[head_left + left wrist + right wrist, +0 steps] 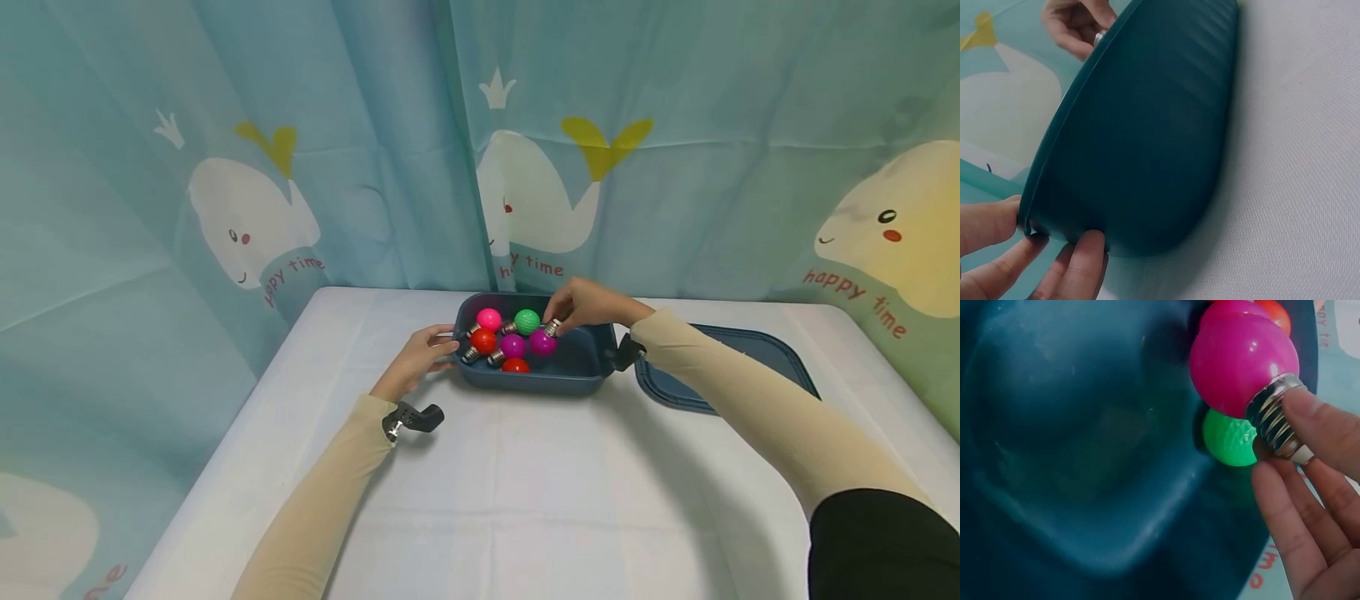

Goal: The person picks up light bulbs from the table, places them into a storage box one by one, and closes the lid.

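A dark blue plastic box (532, 384) holds several coloured bulbs with metal screw bases. My right hand (588, 302) pinches the metal base of a purple bulb (543, 342) over the box; in the right wrist view this bulb (1244, 365) looks magenta. Close beside it are a green bulb (527, 322) with a dimpled surface and another purple bulb (513, 347). Further left lie a pink bulb (489, 319) and a red bulb (483, 341). At the box's left end, my left hand (417, 358) touches the rim and outer wall with fairly extended fingers.
To the right of the box lies a dark blue lid (772, 354), partly hidden beneath my right forearm. A white cloth (480, 492) covers the table. Behind it hangs a blue-green curtain (405, 167) with whale prints.
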Motion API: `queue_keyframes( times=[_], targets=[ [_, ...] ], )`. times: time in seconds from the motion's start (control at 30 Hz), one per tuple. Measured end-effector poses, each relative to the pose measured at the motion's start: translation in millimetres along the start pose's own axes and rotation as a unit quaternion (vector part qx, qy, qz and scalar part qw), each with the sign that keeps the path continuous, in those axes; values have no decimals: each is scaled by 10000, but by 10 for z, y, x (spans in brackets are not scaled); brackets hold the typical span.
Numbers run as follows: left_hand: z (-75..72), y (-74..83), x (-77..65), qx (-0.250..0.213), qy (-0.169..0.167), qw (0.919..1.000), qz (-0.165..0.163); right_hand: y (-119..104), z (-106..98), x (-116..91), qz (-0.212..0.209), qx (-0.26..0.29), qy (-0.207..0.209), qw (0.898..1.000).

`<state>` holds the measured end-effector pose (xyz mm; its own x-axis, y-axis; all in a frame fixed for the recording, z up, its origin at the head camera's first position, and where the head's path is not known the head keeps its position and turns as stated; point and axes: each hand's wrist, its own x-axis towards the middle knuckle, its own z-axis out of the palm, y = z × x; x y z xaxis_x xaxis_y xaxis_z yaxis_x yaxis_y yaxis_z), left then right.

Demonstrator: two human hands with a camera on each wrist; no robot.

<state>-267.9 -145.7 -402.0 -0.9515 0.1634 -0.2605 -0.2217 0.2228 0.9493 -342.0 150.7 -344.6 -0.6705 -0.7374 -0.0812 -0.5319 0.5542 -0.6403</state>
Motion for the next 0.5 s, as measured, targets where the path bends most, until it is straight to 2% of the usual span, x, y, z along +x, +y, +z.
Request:
queue_keyframes(
  times=[0.27, 0.5],
  targets=[
    [11, 13, -24, -32, 2, 10000, -20, 128, 76, 89, 33, 241, -127, 9996],
    [14, 0, -5, -20, 40, 10000, -23, 185, 107, 142, 365, 444, -243, 9981]
  ],
)
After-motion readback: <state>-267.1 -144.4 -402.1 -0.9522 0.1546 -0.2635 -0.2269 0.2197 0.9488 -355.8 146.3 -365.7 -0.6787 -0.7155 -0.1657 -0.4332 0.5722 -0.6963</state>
